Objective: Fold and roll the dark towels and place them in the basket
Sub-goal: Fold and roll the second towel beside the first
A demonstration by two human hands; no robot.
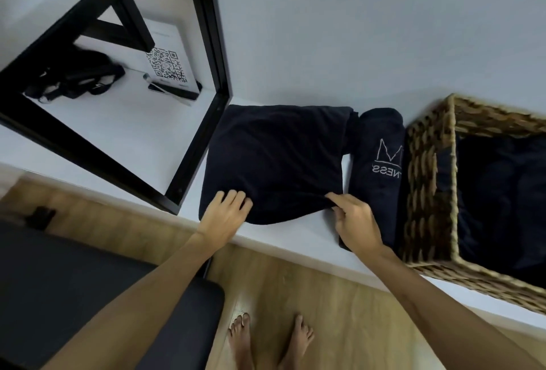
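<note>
Head-camera view looked down on a white bench (295, 239) against a pale wall. Near its front edge lay a folded dark towel (274, 160), spread flat. The left hand (223, 216) rested on the towel's near-left corner, its fingers (236, 199) lying fairly straight and close together on the cloth, holding nothing. The right hand (357, 222) pinched the towel's near-right edge between thumb and fingers (339, 199). Just right of the flat towel lay a rolled dark towel (378, 168) with a white embroidered logo, touching the wall of a woven wicker basket (425, 186) at the bench's right end. Inside the basket more dark towels (502, 192) were visible. To the left stood a black-framed mirror (212, 44), which showed a QR code sign (167, 65) and a black strap-like item (76, 74) too dim to identify. Below the bench were a wooden floor (339, 310), the person's bare feet (270, 337) and a dark padded seat (88, 281).
</note>
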